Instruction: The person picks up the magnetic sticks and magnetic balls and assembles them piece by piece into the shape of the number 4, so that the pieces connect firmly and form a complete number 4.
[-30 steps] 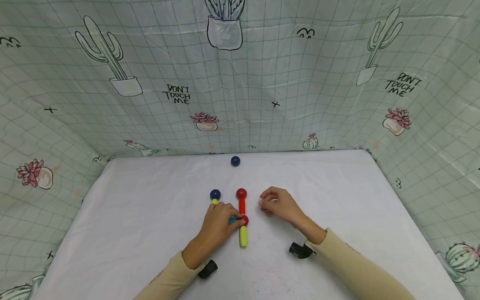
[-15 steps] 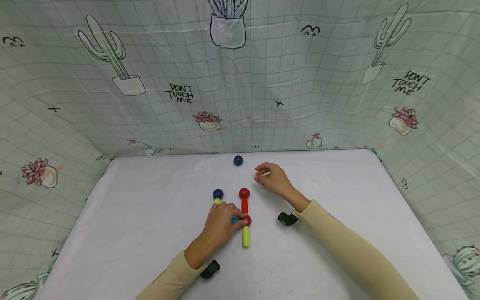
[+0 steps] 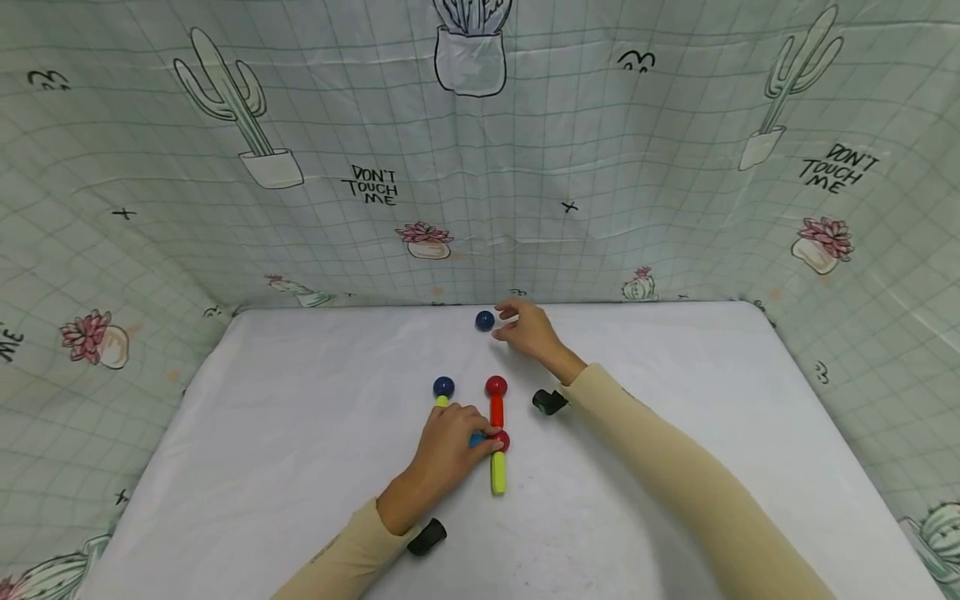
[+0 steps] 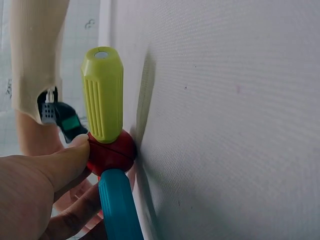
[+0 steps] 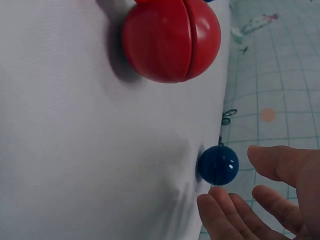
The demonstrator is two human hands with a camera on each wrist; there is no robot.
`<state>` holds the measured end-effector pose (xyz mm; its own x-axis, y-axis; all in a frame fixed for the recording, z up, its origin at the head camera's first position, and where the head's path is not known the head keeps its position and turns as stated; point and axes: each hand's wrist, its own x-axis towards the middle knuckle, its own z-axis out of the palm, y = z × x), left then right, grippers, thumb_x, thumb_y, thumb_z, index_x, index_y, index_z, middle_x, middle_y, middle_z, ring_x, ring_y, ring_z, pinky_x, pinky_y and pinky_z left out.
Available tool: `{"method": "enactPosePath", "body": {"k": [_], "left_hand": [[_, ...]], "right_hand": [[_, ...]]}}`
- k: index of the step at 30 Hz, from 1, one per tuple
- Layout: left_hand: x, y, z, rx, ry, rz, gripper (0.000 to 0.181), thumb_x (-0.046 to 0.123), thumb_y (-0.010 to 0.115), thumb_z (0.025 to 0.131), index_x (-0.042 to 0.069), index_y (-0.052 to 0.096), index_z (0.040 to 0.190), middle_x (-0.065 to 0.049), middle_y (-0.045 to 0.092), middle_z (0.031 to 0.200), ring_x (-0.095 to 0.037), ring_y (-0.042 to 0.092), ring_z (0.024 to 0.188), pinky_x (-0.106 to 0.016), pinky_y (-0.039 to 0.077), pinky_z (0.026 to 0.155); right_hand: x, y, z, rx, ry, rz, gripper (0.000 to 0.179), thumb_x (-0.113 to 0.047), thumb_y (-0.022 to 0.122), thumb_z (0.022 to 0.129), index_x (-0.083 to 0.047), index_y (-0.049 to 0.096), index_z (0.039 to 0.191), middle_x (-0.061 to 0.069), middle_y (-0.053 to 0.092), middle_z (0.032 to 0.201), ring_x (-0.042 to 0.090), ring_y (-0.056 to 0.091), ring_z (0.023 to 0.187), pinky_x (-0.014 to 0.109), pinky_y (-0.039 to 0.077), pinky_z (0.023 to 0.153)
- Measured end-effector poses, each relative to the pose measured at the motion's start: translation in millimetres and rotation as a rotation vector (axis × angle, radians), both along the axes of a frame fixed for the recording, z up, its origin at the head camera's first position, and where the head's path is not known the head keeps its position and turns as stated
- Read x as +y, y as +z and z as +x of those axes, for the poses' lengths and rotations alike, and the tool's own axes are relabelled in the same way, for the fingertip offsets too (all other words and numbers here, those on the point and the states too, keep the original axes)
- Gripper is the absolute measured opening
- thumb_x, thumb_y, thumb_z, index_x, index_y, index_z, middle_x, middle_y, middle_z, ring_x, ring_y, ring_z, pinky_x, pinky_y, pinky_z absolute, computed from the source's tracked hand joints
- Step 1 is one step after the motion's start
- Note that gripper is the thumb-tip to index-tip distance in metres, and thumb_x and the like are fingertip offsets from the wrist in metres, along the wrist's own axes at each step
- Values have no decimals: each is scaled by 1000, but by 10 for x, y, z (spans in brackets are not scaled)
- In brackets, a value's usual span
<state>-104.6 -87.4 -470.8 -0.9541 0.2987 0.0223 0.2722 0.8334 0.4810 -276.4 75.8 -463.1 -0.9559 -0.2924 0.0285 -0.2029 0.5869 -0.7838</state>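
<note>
My left hand pinches a red ball between thumb and fingers. From this ball a yellow-green rod points toward me, a red rod runs away from me, and a blue rod goes left under the hand. Another red ball caps the red rod's far end. Beyond the left hand, a blue ball tops another yellow-green rod, mostly hidden. Near the back edge, my right hand is just right of a loose blue ball, thumb and fingers spread, apparently not touching it.
A white cloth covers the table. Behind it hangs a grid-patterned curtain with cactus prints. A black wrist camera sits under the right wrist, another black camera under the left.
My right hand has moved away from me and slightly left, from beside the red rod to the loose blue ball. The left hand keeps its pinch on the red ball.
</note>
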Motion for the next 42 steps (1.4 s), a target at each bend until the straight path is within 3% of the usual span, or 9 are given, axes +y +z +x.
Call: {"method": "enactPosePath", "body": {"k": [8, 18, 33, 42], "left_hand": [[30, 12, -19, -1, -7, 0, 21, 30, 87, 90, 13, 85, 103, 5, 72, 87, -14, 56, 84, -37, 43, 84], [51, 6, -25, -19, 0, 6, 22, 30, 87, 89, 13, 86, 104, 5, 72, 89, -14, 56, 84, -37, 42, 84], [50, 10, -5, 3, -4, 23, 20, 29, 88, 88, 13, 86, 101, 4, 73, 89, -14, 57, 84, -37, 42, 83], [11, 15, 12, 10, 1, 6, 21, 29, 88, 88, 13, 86, 102, 4, 74, 89, -15, 58, 84, -37, 44, 84]], "right_hand": [[-93, 46, -124, -9, -12, 123, 53, -7, 78, 95, 1, 59, 144, 25, 64, 139, 37, 69, 119, 44, 60, 93], [-153, 53, -217, -21, 20, 177, 55, -6, 79, 93, 2, 60, 144, 26, 63, 139, 38, 67, 121, 44, 57, 99], [-222, 27, -202, 43, 34, 285, 36, -6, 78, 94, 0, 71, 129, 22, 69, 127, 35, 67, 117, 44, 58, 96], [-221, 1, -117, 43, 63, 223, 37, -3, 78, 92, 4, 70, 128, 22, 71, 126, 35, 67, 117, 44, 56, 101]]}}
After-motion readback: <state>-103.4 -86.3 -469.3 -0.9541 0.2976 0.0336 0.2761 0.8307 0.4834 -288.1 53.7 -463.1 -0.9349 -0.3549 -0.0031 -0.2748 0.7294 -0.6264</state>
